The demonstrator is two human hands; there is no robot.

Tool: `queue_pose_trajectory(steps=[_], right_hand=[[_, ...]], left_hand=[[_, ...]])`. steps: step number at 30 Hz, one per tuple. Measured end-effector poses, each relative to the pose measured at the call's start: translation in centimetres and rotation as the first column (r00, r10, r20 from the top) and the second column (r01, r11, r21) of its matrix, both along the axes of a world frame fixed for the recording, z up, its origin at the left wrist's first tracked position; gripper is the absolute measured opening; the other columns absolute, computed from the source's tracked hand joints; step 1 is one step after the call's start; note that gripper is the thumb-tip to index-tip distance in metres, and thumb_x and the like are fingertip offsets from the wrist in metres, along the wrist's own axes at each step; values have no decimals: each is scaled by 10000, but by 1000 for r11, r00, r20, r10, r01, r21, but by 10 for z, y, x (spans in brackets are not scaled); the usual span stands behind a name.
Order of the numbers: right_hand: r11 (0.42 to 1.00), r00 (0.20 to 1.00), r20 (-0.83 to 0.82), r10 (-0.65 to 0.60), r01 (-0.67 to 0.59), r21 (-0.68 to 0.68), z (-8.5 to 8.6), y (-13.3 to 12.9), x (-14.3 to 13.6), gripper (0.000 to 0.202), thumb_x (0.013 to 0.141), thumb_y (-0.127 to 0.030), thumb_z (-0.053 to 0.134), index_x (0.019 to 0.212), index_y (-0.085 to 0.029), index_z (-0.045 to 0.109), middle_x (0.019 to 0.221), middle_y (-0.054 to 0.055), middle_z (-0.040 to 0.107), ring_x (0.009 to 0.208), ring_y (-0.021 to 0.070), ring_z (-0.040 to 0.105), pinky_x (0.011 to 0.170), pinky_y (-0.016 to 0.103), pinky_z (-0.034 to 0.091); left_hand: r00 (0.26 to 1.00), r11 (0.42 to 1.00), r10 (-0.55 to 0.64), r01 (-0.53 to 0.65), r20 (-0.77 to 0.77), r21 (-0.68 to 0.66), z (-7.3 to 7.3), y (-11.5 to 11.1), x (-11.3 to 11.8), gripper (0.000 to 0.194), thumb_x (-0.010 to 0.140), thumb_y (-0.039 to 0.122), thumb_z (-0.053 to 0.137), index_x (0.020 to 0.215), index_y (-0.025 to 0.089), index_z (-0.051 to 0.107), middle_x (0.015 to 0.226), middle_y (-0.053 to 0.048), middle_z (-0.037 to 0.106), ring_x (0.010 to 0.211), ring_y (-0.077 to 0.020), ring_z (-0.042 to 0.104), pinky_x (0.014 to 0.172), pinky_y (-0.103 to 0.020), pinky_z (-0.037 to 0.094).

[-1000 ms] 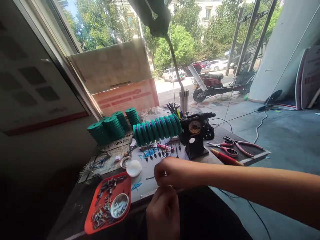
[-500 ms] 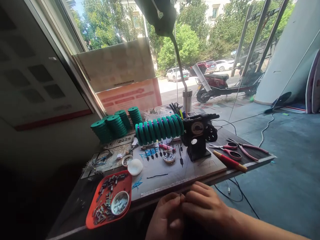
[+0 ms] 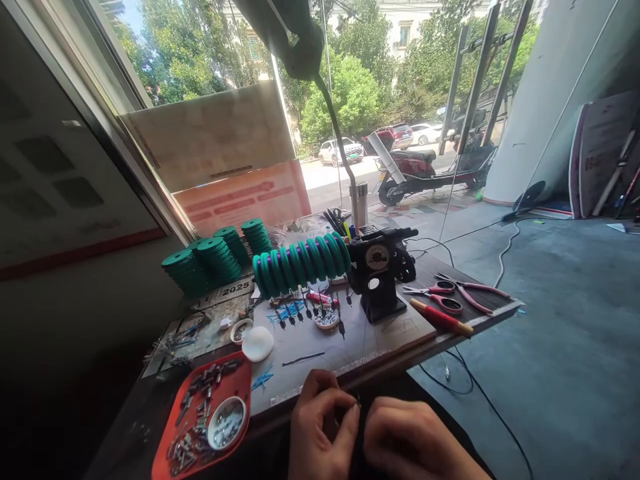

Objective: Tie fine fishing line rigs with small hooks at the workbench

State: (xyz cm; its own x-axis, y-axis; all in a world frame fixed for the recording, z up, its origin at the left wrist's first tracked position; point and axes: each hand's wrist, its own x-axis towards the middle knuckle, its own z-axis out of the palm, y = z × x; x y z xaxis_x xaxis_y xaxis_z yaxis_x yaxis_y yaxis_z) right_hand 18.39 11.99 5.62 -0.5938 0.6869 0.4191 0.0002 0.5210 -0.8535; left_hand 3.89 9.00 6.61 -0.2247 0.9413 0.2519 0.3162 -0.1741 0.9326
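Low in the view, my left hand [image 3: 325, 427] pinches a tiny dark thing between thumb and forefinger, too small to name. My right hand [image 3: 407, 433] is just right of it, a small gap apart, with its fingers curled; whatever they may hold is hidden. Beyond the hands stands a black hand-cranked winder [image 3: 383, 267], its shaft carrying a row of green spools [image 3: 303, 265]. Small dark weights [image 3: 341, 328] hang on lines below the spools. A thin dark strip [image 3: 303, 359] lies on the board [image 3: 350, 353] in front of my left hand.
A red tray [image 3: 245, 387] of small metal parts holds a white dish [image 3: 227, 424]. More green spools [image 3: 215, 260] are stacked at the back left. Scissors [image 3: 435, 293], pliers [image 3: 475, 293] and a red-wrapped stick [image 3: 440, 317] lie by the right edge. A bowl of beads [image 3: 327, 318] sits under the weights.
My hands have come apart; before, their fingertips met around something small. The left fingers have risen and opened into a looser pinch. The view has swung somewhat to the right.
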Motion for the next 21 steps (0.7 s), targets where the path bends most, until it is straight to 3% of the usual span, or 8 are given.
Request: queue_pose_trajectory(steps=[3,6,11,14,18,21], right_hand=[[985,987,-42,-152,155,76,8,11,7,197,856,-289,526,715,-183,613,619,3,628,533,105,571,515,164,450],[924,930,-132,-342,359,132,3,22,12,147,873,-268,529,818,-200,646,697,14,682,591,128,633,561,181,499],[867,954,-188,-234,293,403,-10,19,1,237,903,-241,487,739,-184,648,645,24,606,553,114,579,501,181,478],[854,951,-220,-216,293,430,-4,13,-7,313,915,-259,477,652,-173,625,619,24,570,540,107,554,489,184,470],[882,928,-244,-283,352,313,7,14,-6,238,906,-263,509,711,-183,619,665,25,661,569,111,629,526,173,505],[827,927,-161,-339,375,419,12,16,-1,216,915,-219,475,776,-191,638,662,19,683,567,116,637,531,183,505]], left_hand=[[983,1000,12,-11,185,-4,-9,0,0,113,648,280,683,570,199,675,701,-5,487,656,-145,477,584,-236,367],[937,998,17,4,349,-61,-18,1,0,199,622,376,717,555,192,678,701,-5,468,655,-142,470,552,-232,367],[866,989,-37,102,499,-104,-23,1,-1,230,556,414,761,582,196,692,721,-5,474,640,-131,460,487,-215,325],[866,983,-86,155,492,-101,-22,-1,-2,244,546,422,761,589,194,685,717,0,457,643,-130,445,488,-214,315],[921,994,-41,77,386,-76,-24,-1,0,222,609,420,724,598,201,690,708,-4,441,674,-149,451,530,-229,345],[946,996,14,14,323,-83,-26,-1,3,235,623,428,717,587,198,682,703,-6,450,664,-147,447,552,-239,360]])
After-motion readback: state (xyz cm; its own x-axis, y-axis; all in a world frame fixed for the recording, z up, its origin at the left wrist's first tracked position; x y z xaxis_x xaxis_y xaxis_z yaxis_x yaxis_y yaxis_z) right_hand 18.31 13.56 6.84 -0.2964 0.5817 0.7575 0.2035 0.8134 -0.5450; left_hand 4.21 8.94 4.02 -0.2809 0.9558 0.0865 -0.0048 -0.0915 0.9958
